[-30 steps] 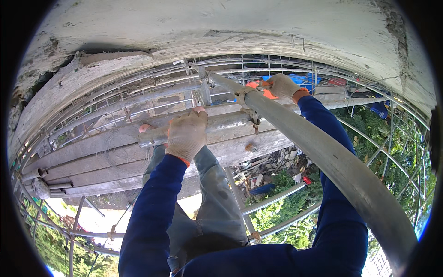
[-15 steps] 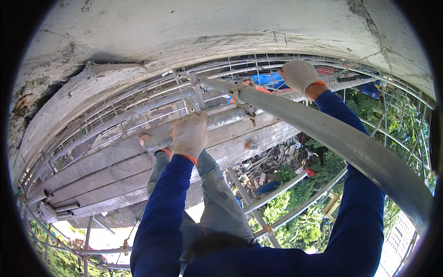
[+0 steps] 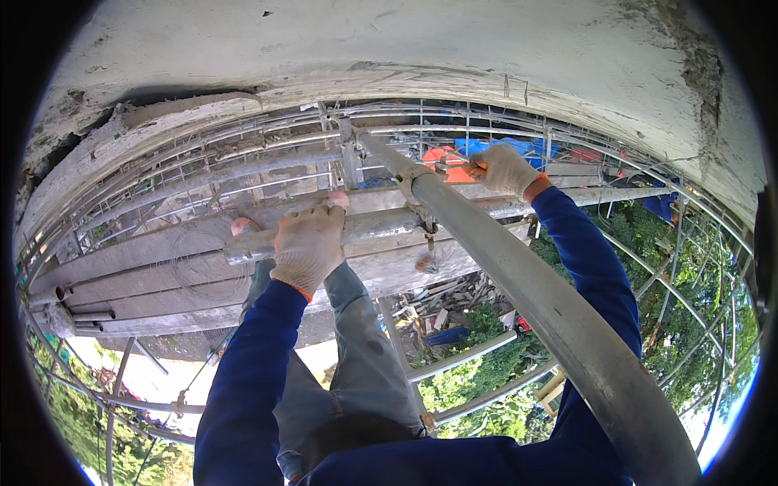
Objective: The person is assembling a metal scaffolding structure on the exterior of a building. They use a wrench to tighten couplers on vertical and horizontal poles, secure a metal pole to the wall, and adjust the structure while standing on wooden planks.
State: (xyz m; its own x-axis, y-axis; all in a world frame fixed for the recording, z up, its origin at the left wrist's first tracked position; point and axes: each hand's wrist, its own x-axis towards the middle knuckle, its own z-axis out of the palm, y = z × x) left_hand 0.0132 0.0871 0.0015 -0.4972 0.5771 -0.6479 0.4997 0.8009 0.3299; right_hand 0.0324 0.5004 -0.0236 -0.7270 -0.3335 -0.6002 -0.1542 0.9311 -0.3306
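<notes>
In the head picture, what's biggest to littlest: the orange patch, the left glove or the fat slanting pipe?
1. Fat slanting pipe, looking extra big near the camera
2. Left glove
3. Orange patch

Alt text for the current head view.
A worker's gloved left hand is curled over a horizontal metal pipe above planks; the gloved right hand is right of a slanting pipe. Pale wall, scaffolding, rubble and trees surround them.

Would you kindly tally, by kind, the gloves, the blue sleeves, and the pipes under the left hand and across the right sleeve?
Gloves, left and right: 2
Blue sleeves, left and right: 2
Pipes, under left glove and across right sleeve: 2
Total: 6
</notes>
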